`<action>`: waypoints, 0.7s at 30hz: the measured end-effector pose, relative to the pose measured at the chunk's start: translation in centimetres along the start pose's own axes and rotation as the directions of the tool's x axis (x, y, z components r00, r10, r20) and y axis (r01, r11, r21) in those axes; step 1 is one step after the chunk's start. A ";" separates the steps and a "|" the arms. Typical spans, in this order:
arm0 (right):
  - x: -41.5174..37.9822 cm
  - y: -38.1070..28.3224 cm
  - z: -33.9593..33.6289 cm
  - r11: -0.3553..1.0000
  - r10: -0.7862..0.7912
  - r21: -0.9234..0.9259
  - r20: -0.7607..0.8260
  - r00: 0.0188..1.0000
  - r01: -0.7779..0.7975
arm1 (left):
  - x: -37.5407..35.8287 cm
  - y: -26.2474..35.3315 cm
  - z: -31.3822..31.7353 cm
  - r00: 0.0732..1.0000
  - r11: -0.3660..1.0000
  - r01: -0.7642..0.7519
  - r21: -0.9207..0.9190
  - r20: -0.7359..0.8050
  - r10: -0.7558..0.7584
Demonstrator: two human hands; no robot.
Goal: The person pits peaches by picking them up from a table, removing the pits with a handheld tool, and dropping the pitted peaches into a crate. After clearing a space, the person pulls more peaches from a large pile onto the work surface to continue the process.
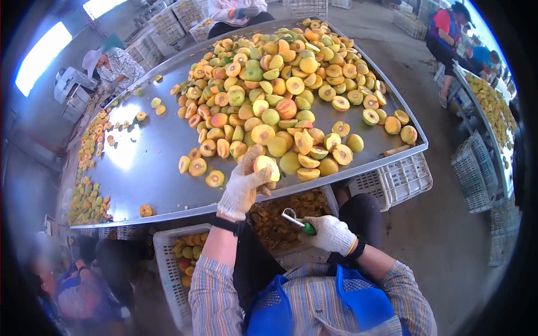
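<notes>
My left hand [246, 182], in a white knitted glove, holds a peach half [266, 167] over the near edge of the metal table [162, 187]. Its pale cut surface shows. My right hand [330, 234], gloved as well, is closed round the green handle [309, 228] of a pitting tool with a looped metal end [289, 214]. The tool points toward the left hand but does not touch the fruit. A large heap of halved and whole peaches [269, 117] lies just beyond my left hand.
Below the table edge a crate [166, 269] holds fruit, and another container holds dark orange pieces [280, 215]. A white crate [406, 179] stands at the right. Co-workers sit at the left [120, 67], far side [238, 11] and lower left [84, 291]; others work at another table [493, 106].
</notes>
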State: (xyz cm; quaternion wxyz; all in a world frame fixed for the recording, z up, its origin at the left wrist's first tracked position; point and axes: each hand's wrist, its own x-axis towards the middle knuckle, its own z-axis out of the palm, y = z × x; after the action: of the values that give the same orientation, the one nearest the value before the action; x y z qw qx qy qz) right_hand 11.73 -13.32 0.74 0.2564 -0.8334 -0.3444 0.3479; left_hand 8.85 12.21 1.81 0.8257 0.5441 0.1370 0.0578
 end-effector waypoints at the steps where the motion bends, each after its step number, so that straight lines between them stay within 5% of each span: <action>1: -0.1 -0.2 0.0 1.000 0.028 0.008 -0.043 0.999 -0.028 | -1.5 -0.4 0.3 0.996 0.989 -0.087 -0.120 0.017 0.089; 3: -0.5 -0.7 0.2 0.997 -0.026 0.071 -0.115 0.993 0.035 | -3.7 -1.4 0.5 0.982 0.883 -0.129 -0.451 0.068 0.178; 6: -2.0 -2.2 0.0 0.996 -0.054 0.064 -0.162 0.985 0.065 | -6.4 -2.9 0.4 0.996 0.835 -0.033 -0.549 0.056 0.075; 7: -2.4 -2.7 0.1 0.996 -0.068 0.047 -0.186 0.980 0.078 | -7.1 -3.8 0.8 0.996 0.831 -0.031 -0.556 0.055 0.073; 9: -3.3 -3.3 0.4 0.995 -0.088 0.028 -0.215 0.973 0.096 | -8.0 -4.9 2.7 0.968 0.841 -0.229 -0.490 -0.204 0.145; 16: -3.9 -2.9 2.1 0.976 -0.218 -0.108 -0.416 0.883 0.190 | -10.5 -5.1 4.8 0.982 0.770 -0.176 -0.613 -0.056 0.180; 21: -4.1 -2.2 2.1 0.959 -0.250 -0.227 -0.386 0.888 0.172 | -11.8 -5.5 6.3 0.981 0.810 -0.188 -0.555 -0.075 0.176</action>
State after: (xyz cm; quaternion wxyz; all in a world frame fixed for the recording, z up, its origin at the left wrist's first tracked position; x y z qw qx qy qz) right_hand 7.10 -14.64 2.59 0.2801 -0.8656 -0.4027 0.1008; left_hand -0.93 1.55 1.04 0.9379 0.2883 0.0696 0.1797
